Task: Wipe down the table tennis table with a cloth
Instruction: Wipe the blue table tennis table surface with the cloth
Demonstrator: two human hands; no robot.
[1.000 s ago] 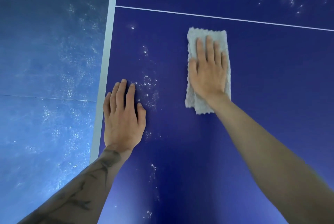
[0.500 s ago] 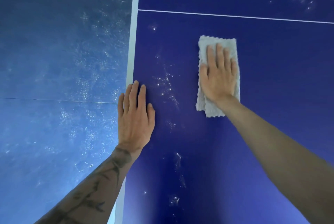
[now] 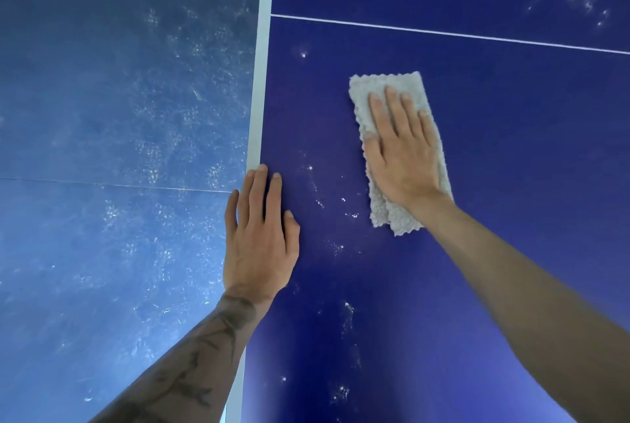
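Your right hand [image 3: 405, 160] lies flat with straight fingers, pressing the grey fluffy folded cloth [image 3: 387, 86] onto the dark blue table tennis table [image 3: 511, 190], inboard of its white edge stripe [image 3: 260, 81]. Your left hand [image 3: 259, 238] rests open and holds nothing, its fingertips on that stripe. White specks [image 3: 320, 202] lie between stripe and cloth, so wiping looks partly done. Compared with 1 second ago, your 2 hands sit nearer the stripe.

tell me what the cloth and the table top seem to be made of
The cloth looks like soft microfibre or terry, pale grey: nubby pile and a scalloped edge around the right hand. The table top looks like hard painted board, dark blue, fairly matt: flat, with painted white lines and pale specks lying on it. Its core cannot be told.
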